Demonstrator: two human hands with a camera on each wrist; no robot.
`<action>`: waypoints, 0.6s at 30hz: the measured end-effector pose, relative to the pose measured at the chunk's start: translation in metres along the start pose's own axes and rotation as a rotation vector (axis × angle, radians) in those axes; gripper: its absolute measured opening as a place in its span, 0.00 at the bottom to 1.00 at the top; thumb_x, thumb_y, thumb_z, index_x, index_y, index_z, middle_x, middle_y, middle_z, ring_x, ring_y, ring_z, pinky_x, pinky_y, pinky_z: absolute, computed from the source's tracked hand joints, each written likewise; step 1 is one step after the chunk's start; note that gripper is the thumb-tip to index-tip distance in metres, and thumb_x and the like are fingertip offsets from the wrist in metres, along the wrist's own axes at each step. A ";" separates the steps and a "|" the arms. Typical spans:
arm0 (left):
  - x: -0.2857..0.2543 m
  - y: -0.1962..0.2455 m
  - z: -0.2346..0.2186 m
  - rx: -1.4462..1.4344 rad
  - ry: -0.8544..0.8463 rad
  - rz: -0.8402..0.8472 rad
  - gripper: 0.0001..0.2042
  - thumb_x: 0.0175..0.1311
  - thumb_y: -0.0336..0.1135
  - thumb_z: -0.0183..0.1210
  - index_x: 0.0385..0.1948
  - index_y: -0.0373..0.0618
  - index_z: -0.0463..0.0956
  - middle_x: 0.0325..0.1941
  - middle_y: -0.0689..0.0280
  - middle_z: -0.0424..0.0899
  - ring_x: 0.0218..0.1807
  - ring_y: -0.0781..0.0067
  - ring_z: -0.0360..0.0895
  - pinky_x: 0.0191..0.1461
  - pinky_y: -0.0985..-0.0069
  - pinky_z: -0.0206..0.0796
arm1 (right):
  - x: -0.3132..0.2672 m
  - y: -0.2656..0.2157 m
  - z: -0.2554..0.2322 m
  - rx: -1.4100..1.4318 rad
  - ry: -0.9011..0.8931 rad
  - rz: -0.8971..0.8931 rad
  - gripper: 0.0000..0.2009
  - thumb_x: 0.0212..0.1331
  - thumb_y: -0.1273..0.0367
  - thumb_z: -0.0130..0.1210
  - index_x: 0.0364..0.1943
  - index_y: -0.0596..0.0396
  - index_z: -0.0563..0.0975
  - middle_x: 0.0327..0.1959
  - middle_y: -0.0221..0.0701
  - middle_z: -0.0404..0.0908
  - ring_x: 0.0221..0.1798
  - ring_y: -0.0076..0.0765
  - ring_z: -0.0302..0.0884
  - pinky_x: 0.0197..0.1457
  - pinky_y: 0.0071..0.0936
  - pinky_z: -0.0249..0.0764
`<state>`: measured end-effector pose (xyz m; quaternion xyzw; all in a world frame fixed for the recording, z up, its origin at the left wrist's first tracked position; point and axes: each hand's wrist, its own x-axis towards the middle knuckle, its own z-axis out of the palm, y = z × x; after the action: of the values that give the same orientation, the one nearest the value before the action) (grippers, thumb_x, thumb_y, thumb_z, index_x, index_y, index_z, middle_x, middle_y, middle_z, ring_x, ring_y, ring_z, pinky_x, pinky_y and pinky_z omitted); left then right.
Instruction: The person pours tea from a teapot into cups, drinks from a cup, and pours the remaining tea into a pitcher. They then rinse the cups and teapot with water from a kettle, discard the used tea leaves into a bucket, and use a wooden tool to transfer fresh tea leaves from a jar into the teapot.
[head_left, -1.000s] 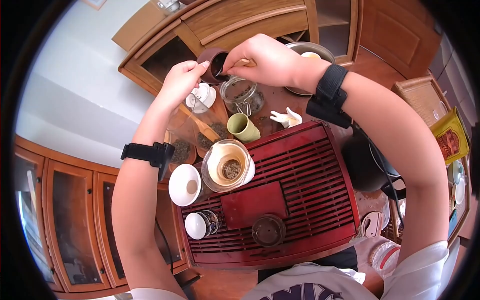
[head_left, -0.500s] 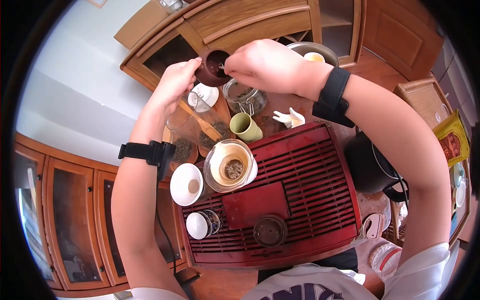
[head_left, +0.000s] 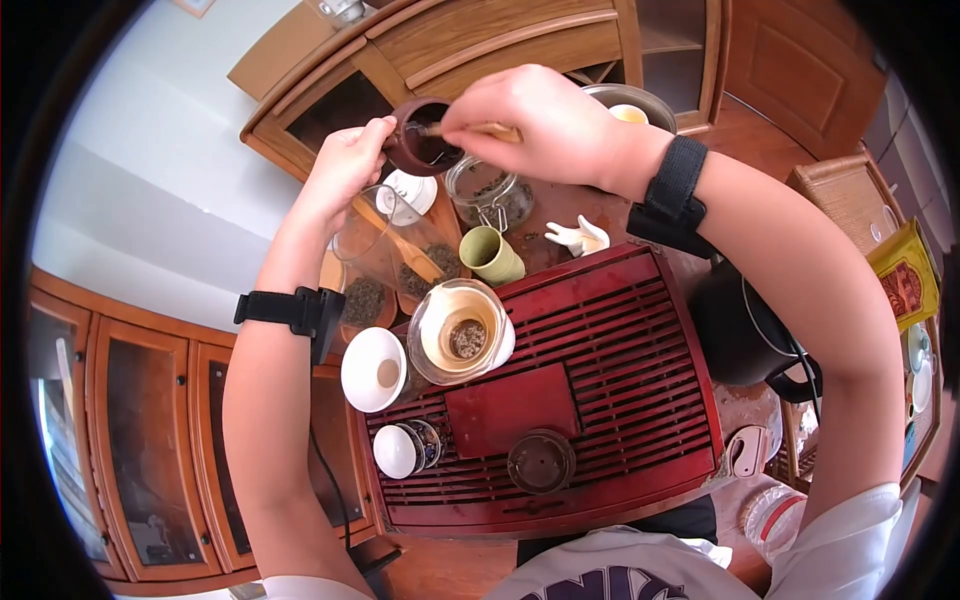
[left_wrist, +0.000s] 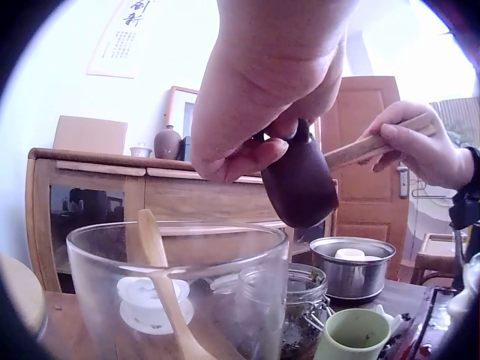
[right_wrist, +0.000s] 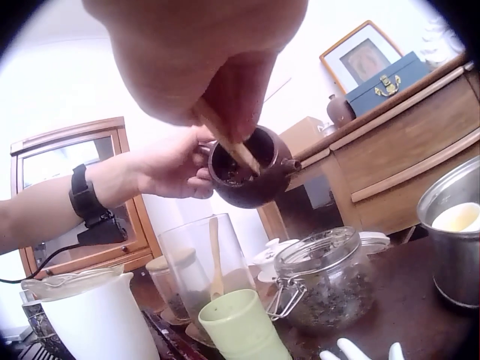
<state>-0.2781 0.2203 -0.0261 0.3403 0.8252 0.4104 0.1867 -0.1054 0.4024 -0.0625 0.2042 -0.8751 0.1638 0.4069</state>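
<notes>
My left hand [head_left: 350,165] grips the dark brown clay teapot [right_wrist: 244,191] by its handle, with the pot tipped and its lidless mouth toward my right hand [head_left: 535,125]. A flat wooden stick [left_wrist: 356,152] is pinched in the right hand, its tip inside the teapot's mouth. Dark leaf bits show inside the pot in the right wrist view. Beneath the pot stands an open glass jar [right_wrist: 326,292] of dried tea leaves with a wire clasp. A pale green cup [head_left: 492,255] is beside the jar.
Nearer my body is the red slatted tea tray [head_left: 640,370], bearing a strainer [head_left: 465,335], a white bowl [head_left: 372,370] and a dark round lid [head_left: 541,462]. A tall glass container [left_wrist: 176,292] with a wooden spoon stands below my left wrist. A black kettle [head_left: 735,330] is at right.
The teapot has shifted slightly left and tilted more toward the right hand. The right hand has risen and the stick now shows across the pot's mouth.
</notes>
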 end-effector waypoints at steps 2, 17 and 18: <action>-0.001 0.002 0.000 -0.012 0.006 -0.003 0.16 0.73 0.49 0.54 0.28 0.49 0.77 0.21 0.77 0.66 0.25 0.84 0.59 0.31 0.82 0.53 | 0.000 0.000 -0.001 -0.057 0.118 -0.044 0.07 0.60 0.68 0.60 0.38 0.56 0.82 0.34 0.37 0.84 0.35 0.49 0.83 0.42 0.40 0.80; -0.001 -0.002 -0.010 -0.328 -0.039 0.009 0.13 0.75 0.46 0.54 0.34 0.49 0.77 0.26 0.77 0.71 0.27 0.85 0.60 0.31 0.82 0.53 | 0.003 -0.015 -0.002 -0.008 0.110 0.070 0.07 0.61 0.67 0.56 0.36 0.53 0.82 0.32 0.40 0.83 0.40 0.50 0.82 0.46 0.43 0.78; -0.002 -0.002 -0.011 -0.327 -0.041 0.011 0.13 0.75 0.46 0.54 0.34 0.49 0.77 0.26 0.77 0.71 0.27 0.85 0.60 0.31 0.82 0.53 | 0.002 -0.017 -0.002 0.031 0.085 0.066 0.07 0.61 0.66 0.56 0.36 0.53 0.82 0.31 0.40 0.83 0.40 0.50 0.82 0.45 0.43 0.78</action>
<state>-0.2844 0.2118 -0.0212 0.3180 0.7417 0.5330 0.2541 -0.0964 0.3881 -0.0575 0.1743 -0.8608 0.1992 0.4347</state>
